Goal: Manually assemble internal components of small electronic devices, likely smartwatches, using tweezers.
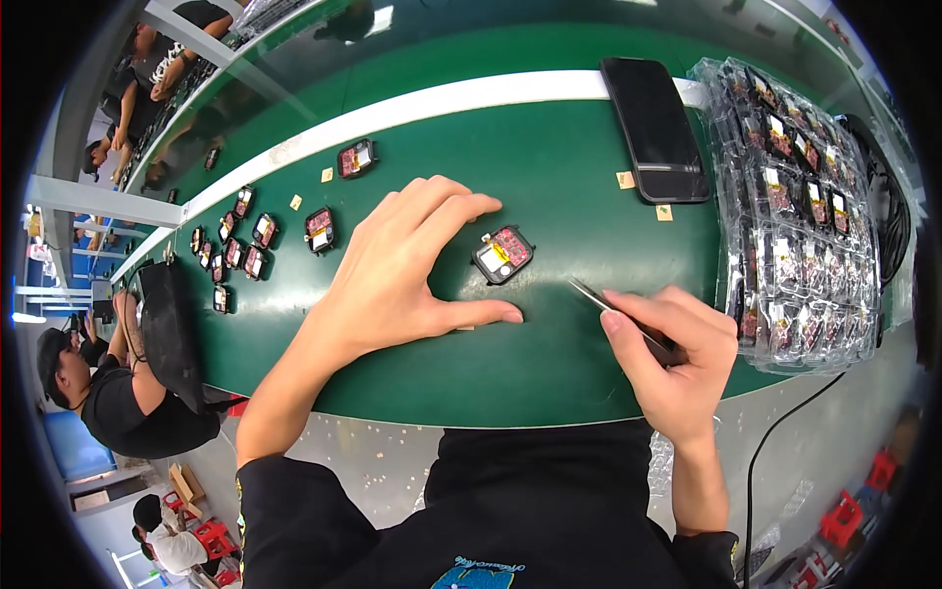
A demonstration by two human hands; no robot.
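Note:
A small black smartwatch body (503,255) lies on the green table, its inside showing a red circuit board, a white part and yellow tape. My left hand (397,275) is just left of it, thumb and fingers spread apart around that side, with nothing held. My right hand (677,348) pinches a pair of metal tweezers (628,319). The tweezer tips point up and left toward the watch body, a short way off to its lower right, not touching it.
Several similar watch bodies (234,253) cluster at the left; others (319,230) lie nearer. A black phone (654,133) rests at the back right. Stacked clear plastic trays (805,216) with watch parts stand at the right edge. A white strip (442,99) runs behind. A co-worker (128,393) sits at left.

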